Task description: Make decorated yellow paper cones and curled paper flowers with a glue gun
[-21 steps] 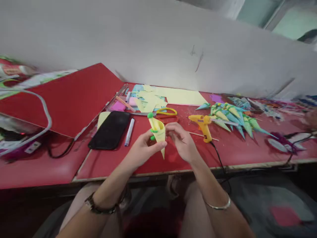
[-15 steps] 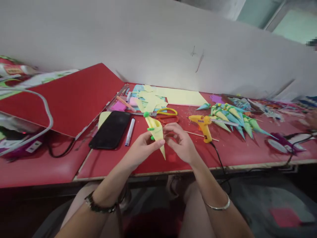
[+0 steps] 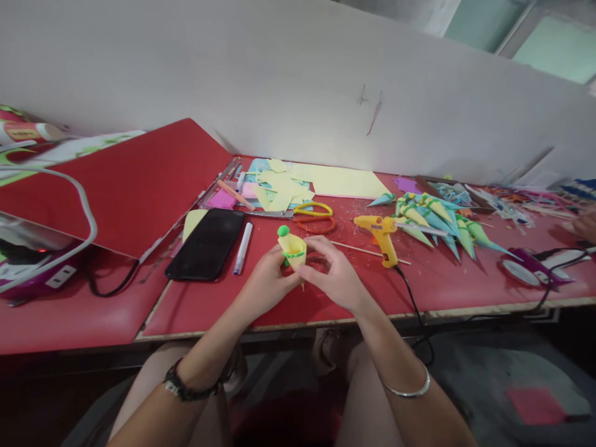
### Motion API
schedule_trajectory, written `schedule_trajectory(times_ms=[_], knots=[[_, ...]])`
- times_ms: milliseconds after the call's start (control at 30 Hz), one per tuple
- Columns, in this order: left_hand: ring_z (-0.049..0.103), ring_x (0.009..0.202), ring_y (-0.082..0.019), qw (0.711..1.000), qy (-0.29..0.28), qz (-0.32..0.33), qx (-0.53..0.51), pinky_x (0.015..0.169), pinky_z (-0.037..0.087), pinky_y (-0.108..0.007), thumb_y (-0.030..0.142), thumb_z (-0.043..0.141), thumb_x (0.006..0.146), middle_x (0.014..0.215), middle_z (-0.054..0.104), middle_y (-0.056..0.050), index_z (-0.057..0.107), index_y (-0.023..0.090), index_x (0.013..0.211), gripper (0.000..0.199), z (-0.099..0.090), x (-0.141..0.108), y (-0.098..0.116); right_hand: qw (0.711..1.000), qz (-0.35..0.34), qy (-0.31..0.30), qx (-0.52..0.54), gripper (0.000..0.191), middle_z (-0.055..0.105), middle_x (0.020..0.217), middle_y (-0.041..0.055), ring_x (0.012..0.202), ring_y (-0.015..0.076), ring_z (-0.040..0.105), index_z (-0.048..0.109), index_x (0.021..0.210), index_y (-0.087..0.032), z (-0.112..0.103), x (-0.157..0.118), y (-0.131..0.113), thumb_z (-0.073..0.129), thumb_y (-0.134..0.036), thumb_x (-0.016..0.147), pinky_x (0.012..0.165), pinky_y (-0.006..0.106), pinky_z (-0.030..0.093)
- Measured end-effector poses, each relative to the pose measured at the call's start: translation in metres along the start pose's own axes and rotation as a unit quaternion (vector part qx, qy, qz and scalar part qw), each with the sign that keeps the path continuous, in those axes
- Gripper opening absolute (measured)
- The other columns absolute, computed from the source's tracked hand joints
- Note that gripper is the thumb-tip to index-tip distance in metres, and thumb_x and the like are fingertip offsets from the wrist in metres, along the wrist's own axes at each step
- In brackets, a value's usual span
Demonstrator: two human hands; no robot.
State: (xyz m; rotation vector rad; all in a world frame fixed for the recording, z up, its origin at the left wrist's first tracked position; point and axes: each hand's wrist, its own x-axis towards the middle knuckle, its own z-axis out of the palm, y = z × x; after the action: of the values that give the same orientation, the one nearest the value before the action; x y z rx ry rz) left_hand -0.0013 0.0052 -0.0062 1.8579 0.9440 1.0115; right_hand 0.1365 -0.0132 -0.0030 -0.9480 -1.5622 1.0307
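A yellow paper cone (image 3: 297,257) with a green strip round its upper part and a green ball at the top is held above the red table (image 3: 195,310). My left hand (image 3: 269,277) grips it from the left. From the right, my right hand (image 3: 336,273) has its thumb and fingers closed about the same cone; part of it is hidden behind them. Just beyond the hands lie scissors (image 3: 314,217) with yellow and orange handles. A yellow glue gun (image 3: 384,239) rests to the right of my right hand, and a thin stick (image 3: 358,249) lies beside it.
A black phone (image 3: 207,245) and a white marker (image 3: 243,248) lie left of my hands. Paper scraps (image 3: 282,186) are at the back, with several finished paper cones (image 3: 433,217) at right. A red board (image 3: 139,180) leans at left. Another person's hand (image 3: 586,225) shows at the right edge.
The cone has been tilted, its mouth now facing me more and its tip mostly covered. My right hand has closed in on the cone. Another person's hand at far right shows more clearly.
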Motion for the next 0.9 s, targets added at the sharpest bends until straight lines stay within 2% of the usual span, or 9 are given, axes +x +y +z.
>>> schedule_trajectory(times_ms=[167,267,367,467,567,667,767,833,900], knots=[[0.055,0.084,-0.020,0.998,-0.022,-0.004,0.058,0.076,0.042,-0.030,0.030,0.054,0.073,0.084,0.060,-0.004,0.063,0.015,0.087,0.021,-0.004,0.000,0.002,0.997,0.051,0.025,0.060,0.030,0.058,0.100,0.0031,0.090,0.0151,0.058,0.056,0.098,-0.021,-0.003,0.002,0.001,0.063,-0.025,0.069,0.078,0.026,0.049],[0.052,0.074,-0.018,0.993,0.005,-0.035,0.116,0.071,0.040,-0.030,0.037,0.053,0.075,0.077,0.055,-0.002,0.064,0.016,0.093,0.030,-0.012,0.000,0.006,0.992,0.066,0.075,0.077,0.026,0.064,0.095,0.0036,0.089,0.0161,0.059,0.057,0.095,-0.019,-0.011,0.004,0.005,0.061,-0.029,0.071,0.077,0.027,0.048],[0.048,0.070,-0.016,0.990,0.057,-0.056,0.114,0.067,0.039,-0.027,0.029,0.042,0.079,0.071,0.049,0.000,0.063,0.017,0.100,0.032,-0.019,0.000,0.008,0.990,0.092,0.104,-0.028,0.026,0.066,0.091,0.0062,0.079,0.0171,0.061,0.060,0.092,-0.017,-0.018,0.006,0.012,0.058,-0.034,0.073,0.071,0.028,0.048],[0.046,0.066,-0.014,0.993,0.068,-0.065,0.070,0.065,0.039,-0.025,0.020,0.036,0.080,0.064,0.043,0.002,0.062,0.018,0.104,0.036,-0.022,0.000,0.008,0.964,0.126,0.107,-0.206,0.034,0.067,0.082,0.0062,0.066,0.0168,0.060,0.060,0.097,-0.016,-0.021,0.006,0.020,0.059,-0.038,0.072,0.062,0.028,0.045],[0.046,0.065,-0.012,0.996,0.060,-0.064,-0.007,0.064,0.041,-0.024,0.024,0.045,0.077,0.070,0.046,0.002,0.054,0.017,0.113,0.038,-0.019,0.000,0.007,0.928,0.140,0.100,-0.330,0.037,0.065,0.072,0.0028,0.061,0.0163,0.058,0.057,0.102,-0.018,-0.019,0.005,0.022,0.058,-0.041,0.072,0.059,0.027,0.043],[0.049,0.071,-0.011,0.994,0.060,-0.067,-0.069,0.066,0.043,-0.023,0.026,0.053,0.073,0.080,0.047,0.002,0.049,0.017,0.115,0.043,-0.014,0.000,0.007,0.905,0.121,0.130,-0.387,0.038,0.063,0.071,0.0023,0.061,0.0166,0.057,0.056,0.103,-0.019,-0.015,0.003,0.016,0.057,-0.043,0.074,0.059,0.028,0.042],[0.053,0.077,-0.011,0.993,0.047,-0.063,-0.088,0.070,0.045,-0.022,0.025,0.055,0.072,0.082,0.050,0.001,0.049,0.017,0.111,0.040,-0.010,0.000,0.007,0.939,0.042,0.148,-0.309,0.031,0.063,0.077,0.0033,0.062,0.0147,0.057,0.057,0.101,-0.018,-0.011,0.001,0.004,0.055,-0.039,0.078,0.061,0.027,0.045],[0.054,0.080,-0.012,0.994,0.036,-0.052,-0.092,0.071,0.046,-0.022,0.025,0.055,0.073,0.084,0.054,0.000,0.049,0.017,0.107,0.036,-0.008,0.000,0.006,0.972,-0.016,0.120,-0.203,0.025,0.065,0.080,0.0031,0.066,0.0138,0.059,0.060,0.098,-0.018,-0.007,0.000,-0.002,0.054,-0.033,0.079,0.063,0.025,0.047],[0.056,0.083,-0.013,0.995,0.032,-0.043,-0.087,0.073,0.047,-0.023,0.025,0.056,0.073,0.087,0.056,-0.001,0.050,0.016,0.104,0.033,-0.007,0.000,0.005,0.985,-0.047,0.096,-0.133,0.019,0.067,0.083,0.0034,0.071,0.0145,0.061,0.064,0.093,-0.019,-0.004,-0.001,-0.006,0.056,-0.029,0.078,0.066,0.024,0.049]])
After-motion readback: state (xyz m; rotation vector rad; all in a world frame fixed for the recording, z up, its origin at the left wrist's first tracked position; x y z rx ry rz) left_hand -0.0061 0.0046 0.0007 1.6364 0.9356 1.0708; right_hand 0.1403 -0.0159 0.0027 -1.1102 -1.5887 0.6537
